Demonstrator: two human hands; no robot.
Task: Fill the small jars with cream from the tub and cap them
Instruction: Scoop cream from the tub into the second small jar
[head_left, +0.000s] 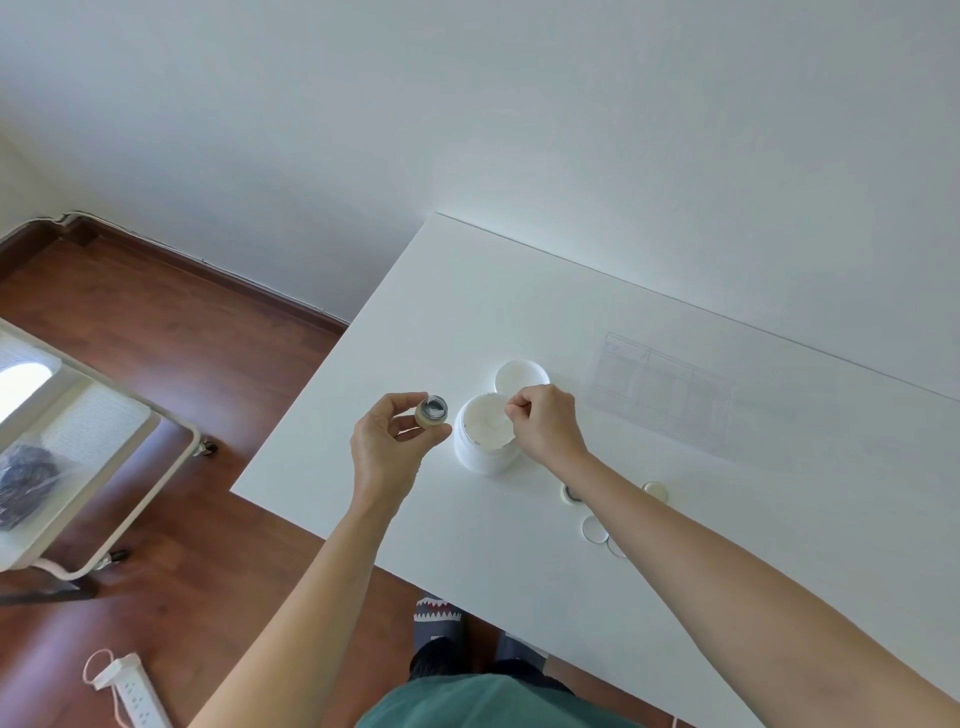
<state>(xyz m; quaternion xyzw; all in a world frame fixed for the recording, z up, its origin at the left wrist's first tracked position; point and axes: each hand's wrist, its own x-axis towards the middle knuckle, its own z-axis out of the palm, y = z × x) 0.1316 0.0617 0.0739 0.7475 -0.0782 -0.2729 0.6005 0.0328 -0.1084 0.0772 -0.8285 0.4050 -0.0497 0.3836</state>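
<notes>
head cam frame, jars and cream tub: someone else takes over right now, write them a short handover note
Left hand: holds one small jar uncapped, mouth up, in the air just left of the tub. Whether it holds cream cannot be told.
Right hand: fingers pinched together over the open cream tub; what it pinches is too small to make out.
Tub lid lies off, behind the tub.
On the table near the right forearm: another small jar, a further round piece and two loose caps.
Done: tub opened, jar picked up.
Left: fill the jars, cap each one.
</notes>
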